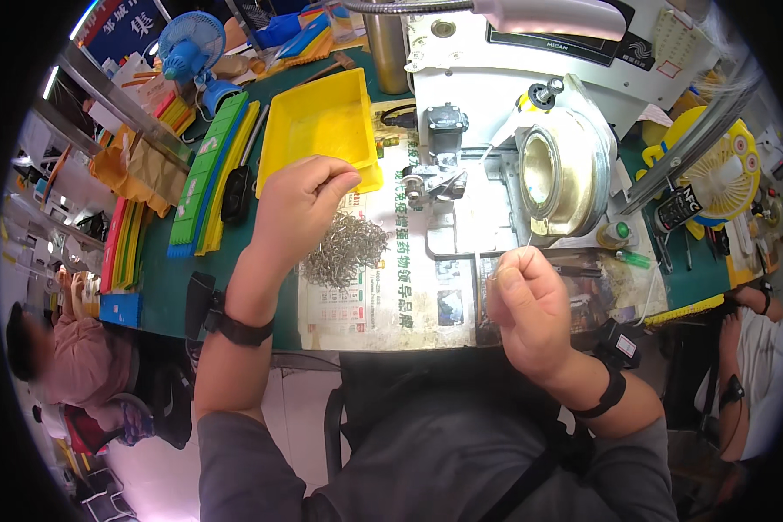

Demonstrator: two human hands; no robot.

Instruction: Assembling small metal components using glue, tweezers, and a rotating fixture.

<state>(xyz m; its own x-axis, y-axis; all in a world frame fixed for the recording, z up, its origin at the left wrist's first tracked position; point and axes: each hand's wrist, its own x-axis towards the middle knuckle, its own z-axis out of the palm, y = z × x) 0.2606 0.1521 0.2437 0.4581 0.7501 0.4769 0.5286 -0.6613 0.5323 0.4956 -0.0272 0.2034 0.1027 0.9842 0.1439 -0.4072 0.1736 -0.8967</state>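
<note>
My left hand (297, 207) hovers above a pile of small metal wire parts (346, 250) lying on a newspaper (391, 287). Its fingers are pinched together at the tips, and whether a part sits between them I cannot make out. My right hand (528, 306) is closed near the table's front edge, with a thin wire piece (494, 271) pinched between thumb and forefinger. A small grey machine head (442, 148) stands behind the pile.
A yellow tray (322, 126) lies at the back left, beside green and yellow plastic strips (207, 178). A white machine with a round metal spool (558, 170) fills the back right. A blue fan (191, 48) stands far left. Other people sit at both sides.
</note>
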